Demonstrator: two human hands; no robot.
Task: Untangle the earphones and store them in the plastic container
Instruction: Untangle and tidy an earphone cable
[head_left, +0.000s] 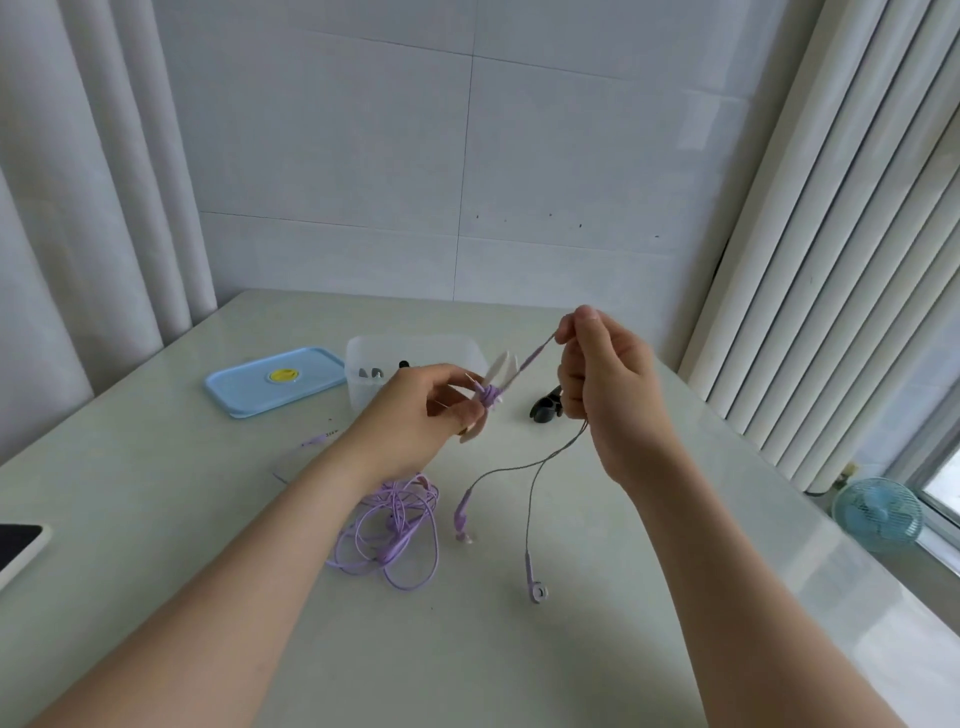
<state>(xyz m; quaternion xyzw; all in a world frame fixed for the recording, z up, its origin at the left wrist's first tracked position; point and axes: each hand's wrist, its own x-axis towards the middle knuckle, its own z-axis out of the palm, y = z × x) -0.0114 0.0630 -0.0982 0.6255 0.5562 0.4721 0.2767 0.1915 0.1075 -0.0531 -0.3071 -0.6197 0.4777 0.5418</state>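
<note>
My left hand (415, 415) pinches a white winder card (500, 375) with purple earphone cord wrapped around its middle, held above the table. My right hand (602, 374) pinches the cord a short way up and to the right, drawing it taut. From the right hand two thin strands hang down to purple earbuds (536, 590) lying on the table, the other earbud (461, 514) to the left. A tangled heap of purple cord (395, 530) lies below my left wrist. The clear plastic container (415, 348) stands behind my left hand, with small items inside.
The container's blue lid (249, 387) with a yellow disc lies to its left. A black clip-like object (546, 405) sits right of the container. A phone (15, 545) rests at the table's left edge. A small blue fan (878, 514) stands on the sill at the right.
</note>
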